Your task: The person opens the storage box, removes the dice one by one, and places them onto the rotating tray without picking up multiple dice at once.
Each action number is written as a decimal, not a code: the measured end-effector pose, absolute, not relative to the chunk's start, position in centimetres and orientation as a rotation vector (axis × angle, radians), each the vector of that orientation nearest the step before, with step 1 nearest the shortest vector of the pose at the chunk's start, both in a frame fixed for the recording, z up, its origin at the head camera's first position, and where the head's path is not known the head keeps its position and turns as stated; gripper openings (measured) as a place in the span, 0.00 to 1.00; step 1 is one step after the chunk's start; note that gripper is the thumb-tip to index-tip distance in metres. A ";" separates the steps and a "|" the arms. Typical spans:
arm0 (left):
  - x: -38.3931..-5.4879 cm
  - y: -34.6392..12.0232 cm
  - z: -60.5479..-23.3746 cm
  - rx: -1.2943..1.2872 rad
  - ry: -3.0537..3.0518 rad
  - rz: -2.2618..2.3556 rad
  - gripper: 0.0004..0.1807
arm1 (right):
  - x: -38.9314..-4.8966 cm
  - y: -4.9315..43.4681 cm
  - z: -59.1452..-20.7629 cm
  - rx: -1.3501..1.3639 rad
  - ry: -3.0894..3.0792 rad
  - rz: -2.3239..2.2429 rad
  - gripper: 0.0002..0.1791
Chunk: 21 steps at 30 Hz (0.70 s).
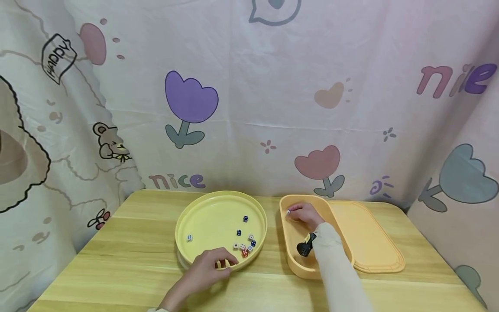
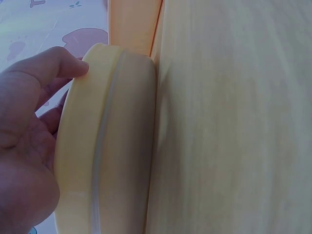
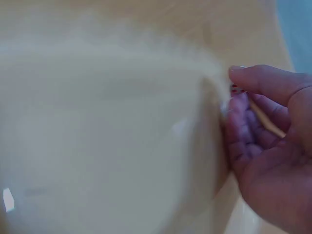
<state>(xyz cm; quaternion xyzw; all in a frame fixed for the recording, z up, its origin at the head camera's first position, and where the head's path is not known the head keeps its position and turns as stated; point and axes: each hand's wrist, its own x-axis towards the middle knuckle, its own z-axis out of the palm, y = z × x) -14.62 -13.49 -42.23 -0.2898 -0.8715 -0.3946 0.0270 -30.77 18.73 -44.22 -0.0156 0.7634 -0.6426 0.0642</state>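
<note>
A round yellow tray (image 1: pixel 214 214) holds several small dice: a lone white die (image 1: pixel 189 238) at the left, and blue, white and one red die (image 1: pixel 244 253) toward the right and front. My left hand (image 1: pixel 206 271) holds the tray's front rim, thumb (image 2: pixel 78 67) on the outer wall and fingers bent over inside. Inside the orange rectangular box (image 1: pixel 306 273) to the right, my right hand (image 1: pixel 308 214) pinches a small white die (image 1: pixel 288 212) between thumb and fingertips, near the box's left wall. In the right wrist view, that die (image 3: pixel 237 89) shows red pips.
A flat orange panel (image 1: pixel 364 234) lies on the wooden table (image 1: pixel 128 255) against the box's right side. A printed curtain (image 1: pixel 249 108) hangs behind and along both sides of the table. The black wrist camera (image 1: pixel 305 248) overhangs the box.
</note>
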 end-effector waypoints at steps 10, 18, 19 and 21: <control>-14.6 -13.4 -42.2 -0.878 -2.689 -1.214 0.10 | -30.6 18.9 -40.3 -0.032 2.466 -1.877 0.09; -14.7 -13.4 -42.3 -0.876 -2.692 -1.216 0.10 | -29.2 16.4 -37.7 -0.131 2.615 -1.835 0.09; -14.7 -13.4 -42.3 -0.877 -2.696 -1.218 0.10 | -29.0 16.1 -37.5 -0.143 2.625 -1.837 0.09; -14.7 -13.4 -42.2 -0.881 -2.700 -1.218 0.10 | -28.4 15.5 -37.0 -0.178 2.640 -1.828 0.09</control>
